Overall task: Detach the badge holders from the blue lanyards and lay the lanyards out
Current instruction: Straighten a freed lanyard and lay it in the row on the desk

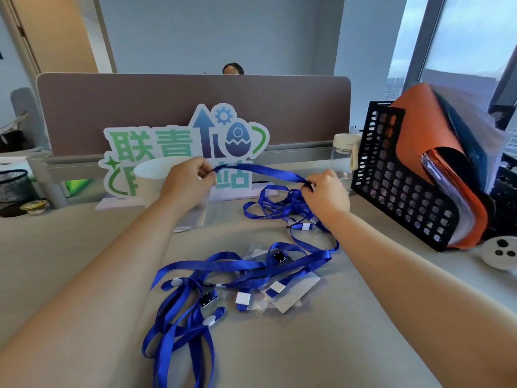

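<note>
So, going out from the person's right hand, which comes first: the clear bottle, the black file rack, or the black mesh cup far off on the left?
From the right hand:
1. Clear bottle, just behind it, slightly right.
2. Black file rack, further right.
3. Black mesh cup, at the far left edge, past the left hand.

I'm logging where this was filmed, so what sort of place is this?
Most likely an open-plan office: a desk backed by a fabric partition screen, a black file rack stuffed with folders, and a tall window.
</note>
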A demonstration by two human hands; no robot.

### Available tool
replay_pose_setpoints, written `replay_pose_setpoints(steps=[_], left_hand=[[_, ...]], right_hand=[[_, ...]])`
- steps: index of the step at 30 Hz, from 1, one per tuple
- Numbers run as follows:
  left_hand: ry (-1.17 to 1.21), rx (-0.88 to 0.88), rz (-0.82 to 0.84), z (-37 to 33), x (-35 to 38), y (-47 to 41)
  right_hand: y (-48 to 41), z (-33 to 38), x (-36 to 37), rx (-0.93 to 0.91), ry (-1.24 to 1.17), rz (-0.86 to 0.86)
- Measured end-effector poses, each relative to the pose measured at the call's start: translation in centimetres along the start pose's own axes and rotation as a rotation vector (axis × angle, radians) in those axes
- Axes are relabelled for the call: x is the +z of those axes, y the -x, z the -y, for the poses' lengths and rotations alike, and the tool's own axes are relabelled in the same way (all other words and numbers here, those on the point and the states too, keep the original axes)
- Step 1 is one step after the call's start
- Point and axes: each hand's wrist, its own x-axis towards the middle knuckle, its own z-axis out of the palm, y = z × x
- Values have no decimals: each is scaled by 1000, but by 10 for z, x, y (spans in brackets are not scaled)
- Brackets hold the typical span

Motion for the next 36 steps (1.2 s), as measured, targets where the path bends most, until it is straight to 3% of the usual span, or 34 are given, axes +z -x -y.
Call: replay_pose_setpoints(steps=[3, 6, 12, 16, 22, 27, 33, 36], left_hand=[[-349, 5, 191, 6, 3, 6], [-460, 35, 366, 6, 9, 11], [42, 173, 388, -27, 13, 21], [147, 170, 496, -42, 15, 33], [56, 204, 393, -34, 13, 40], [163, 88, 221, -21, -5, 41], [239, 1, -5, 4, -37, 49], [163, -34, -17, 26, -55, 57]], right_hand=[[0, 0, -2, -41, -106, 75], [3, 9, -7, -66, -231, 152], [10, 35, -14, -177, -359, 191], [14, 46, -16, -227, -396, 166], [19, 54, -12, -282, -367, 173], [23, 57, 0, -337, -289, 216], [25, 67, 18, -260, -145, 330], [28, 71, 25, -209, -131, 325]])
